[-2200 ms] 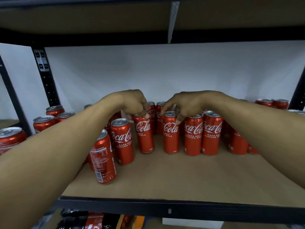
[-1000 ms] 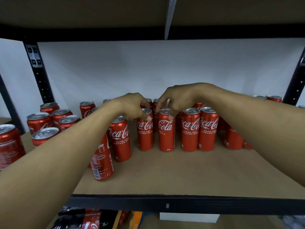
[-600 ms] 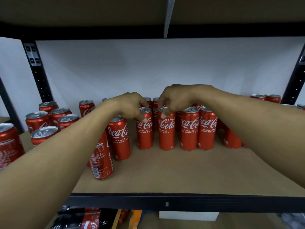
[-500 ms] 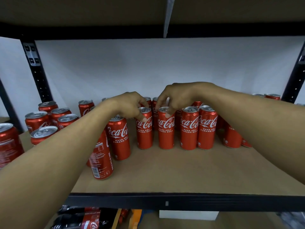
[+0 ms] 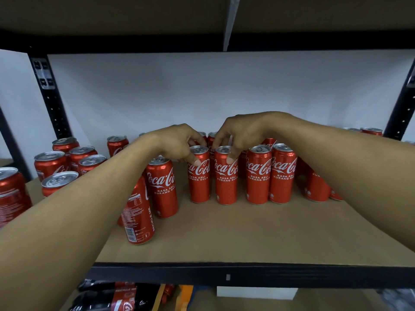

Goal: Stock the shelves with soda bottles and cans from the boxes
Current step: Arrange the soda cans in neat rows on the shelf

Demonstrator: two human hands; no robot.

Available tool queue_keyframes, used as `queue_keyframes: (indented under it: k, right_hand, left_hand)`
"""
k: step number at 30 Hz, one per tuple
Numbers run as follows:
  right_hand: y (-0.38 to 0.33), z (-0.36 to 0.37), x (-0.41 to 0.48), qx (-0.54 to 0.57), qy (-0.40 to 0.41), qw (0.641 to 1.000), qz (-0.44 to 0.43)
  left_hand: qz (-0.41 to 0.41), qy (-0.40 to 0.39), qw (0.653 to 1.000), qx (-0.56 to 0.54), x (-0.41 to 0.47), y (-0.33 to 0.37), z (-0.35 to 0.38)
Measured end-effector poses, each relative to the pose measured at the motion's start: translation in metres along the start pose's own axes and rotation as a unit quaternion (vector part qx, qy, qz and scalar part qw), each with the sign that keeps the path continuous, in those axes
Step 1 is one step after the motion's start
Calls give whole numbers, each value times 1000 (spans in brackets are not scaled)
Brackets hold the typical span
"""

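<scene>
Row of cans (image 5: 258,176) on shelf (image 5: 224,234) beneath left hand (image 5: 177,142) and right hand (image 5: 242,133), loose cans (image 5: 54,164) left of them, bottles (image 5: 116,298) below shelf

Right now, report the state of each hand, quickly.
Left hand: closed, gripping the top of a front-row can.
Right hand: closed, gripping the top of the neighbouring can.

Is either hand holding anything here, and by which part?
Yes. The left hand pinches one red can at its top rim; the right hand pinches the neighbouring can likewise.
</scene>
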State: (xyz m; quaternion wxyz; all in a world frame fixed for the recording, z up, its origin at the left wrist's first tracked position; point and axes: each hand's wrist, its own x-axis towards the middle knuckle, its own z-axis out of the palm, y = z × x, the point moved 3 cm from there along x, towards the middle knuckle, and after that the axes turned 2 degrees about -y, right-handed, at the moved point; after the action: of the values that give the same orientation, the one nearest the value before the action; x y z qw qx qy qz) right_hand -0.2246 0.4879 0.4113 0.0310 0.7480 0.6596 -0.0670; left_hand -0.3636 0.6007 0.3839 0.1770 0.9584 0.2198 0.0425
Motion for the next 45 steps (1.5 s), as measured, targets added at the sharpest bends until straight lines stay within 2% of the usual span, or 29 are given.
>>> queue_keyframes:
  k: [12, 19, 45]
  right_hand:
    - [2, 2, -1, 2, 23, 1000, 3]
    - [6, 7, 2, 48, 57, 997, -8]
    - [3, 7, 7, 48, 53, 997, -6]
  left_hand:
    - [6, -14, 1000, -23, 0, -1, 0]
    - [8, -9, 1000, -23, 1, -3, -1]
    - [-4, -7, 1000, -4, -2, -3, -3]
